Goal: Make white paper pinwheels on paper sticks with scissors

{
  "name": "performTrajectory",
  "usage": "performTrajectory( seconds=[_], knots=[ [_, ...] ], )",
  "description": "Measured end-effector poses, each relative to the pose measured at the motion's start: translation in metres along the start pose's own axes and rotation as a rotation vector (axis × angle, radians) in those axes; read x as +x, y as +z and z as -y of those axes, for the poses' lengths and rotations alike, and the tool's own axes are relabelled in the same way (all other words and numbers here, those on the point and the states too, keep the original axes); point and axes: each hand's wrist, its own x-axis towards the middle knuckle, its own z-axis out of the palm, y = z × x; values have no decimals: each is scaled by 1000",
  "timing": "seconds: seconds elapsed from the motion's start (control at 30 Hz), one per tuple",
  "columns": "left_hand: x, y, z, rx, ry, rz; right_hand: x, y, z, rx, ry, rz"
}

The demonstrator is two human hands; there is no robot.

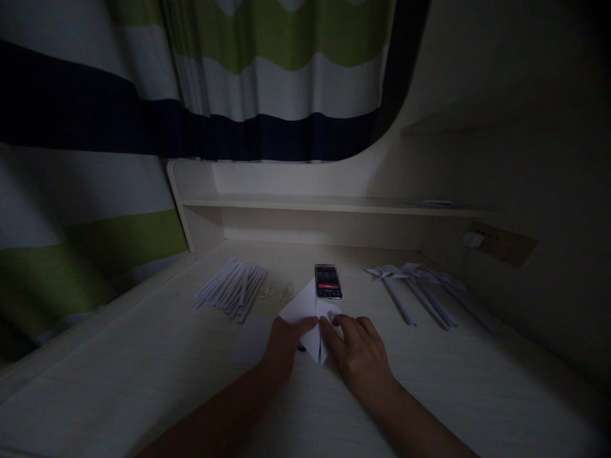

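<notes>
A white sheet of paper (298,306), slit and partly folded, is between my hands at the middle of the table. My left hand (282,340) grips its left side, with the thumb reaching in toward the centre. From the right, my right hand (358,350) holds it with bent fingers, the index fingertip pressing near the same centre point. A narrow slit runs down the lower part of the paper. Beside my left wrist lies another flat white sheet (249,340). A small dark object shows just under the held paper, too hidden to name.
A phone (328,281) lies just beyond the paper. Several rolled paper sticks (233,287) are heaped at left, beside small pale bits (267,292). Several paper pinwheels on sticks (405,273) lie at right. A shelf (305,203) and a striped curtain (286,89) stand behind.
</notes>
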Motion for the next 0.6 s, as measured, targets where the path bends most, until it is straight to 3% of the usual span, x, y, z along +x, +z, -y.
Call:
performTrajectory(
  seconds=[0.27,0.43,0.53,0.6],
  knots=[
    [0,-1,1,-2,39,49,-1,1,0,-19,13,12],
    [-1,0,-1,-7,22,-8,0,-1,2,13,33,30],
    [0,0,-2,-3,43,-49,2,-3,4,178,138,-19],
    [1,0,-2,-7,61,-67,3,-4,3,370,301,-65]
  ],
)
